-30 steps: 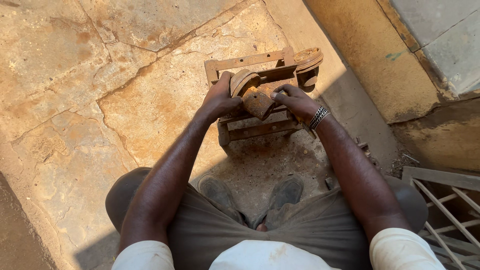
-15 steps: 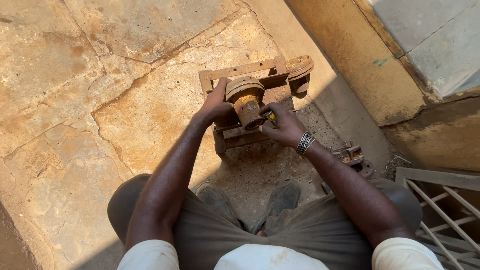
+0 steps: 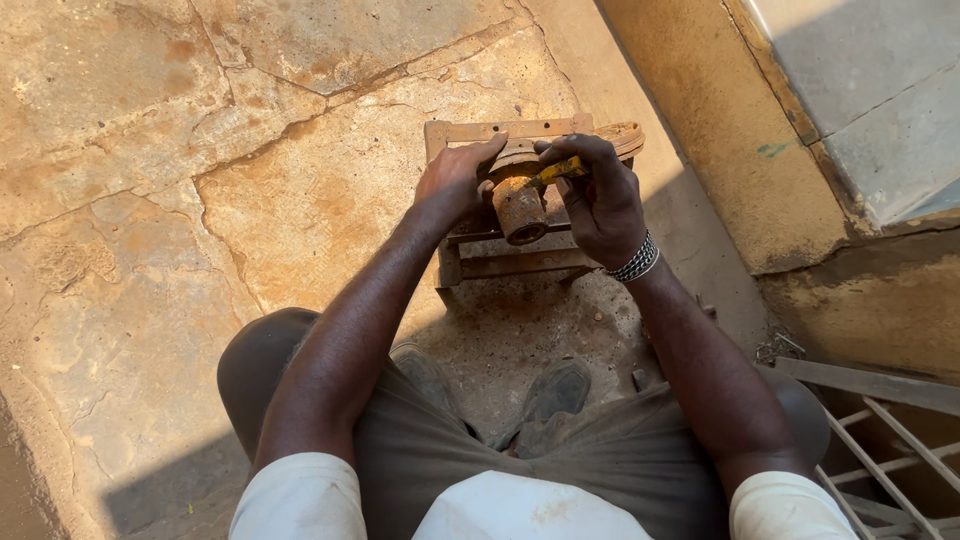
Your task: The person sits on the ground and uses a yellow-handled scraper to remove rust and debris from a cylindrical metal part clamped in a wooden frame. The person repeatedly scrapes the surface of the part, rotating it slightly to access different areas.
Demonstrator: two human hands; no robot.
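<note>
Sitting low over a cracked stone floor [image 3: 250, 200], a person works at a small rusty metal frame [image 3: 500, 262] set just ahead of their two dark shoes [image 3: 555, 392]. The left hand [image 3: 455, 185] lies across the frame's top edge, fingers spread and pressing down on it beside a rusted cylindrical part [image 3: 520, 208] that sits in the middle of the frame. The right hand [image 3: 600, 195] is curled closed around a thin yellow tool [image 3: 555, 172], whose tip points toward the top of the cylinder; whether it touches the metal cannot be told. A beaded bracelet [image 3: 637, 262] circles the right wrist. Sunlight falls across most of the stone, while the person's lap lies in shadow. At the lower right, a pale metal grille [image 3: 880, 440] rests on the ground, near a yellowish wall base [image 3: 700, 130].
</note>
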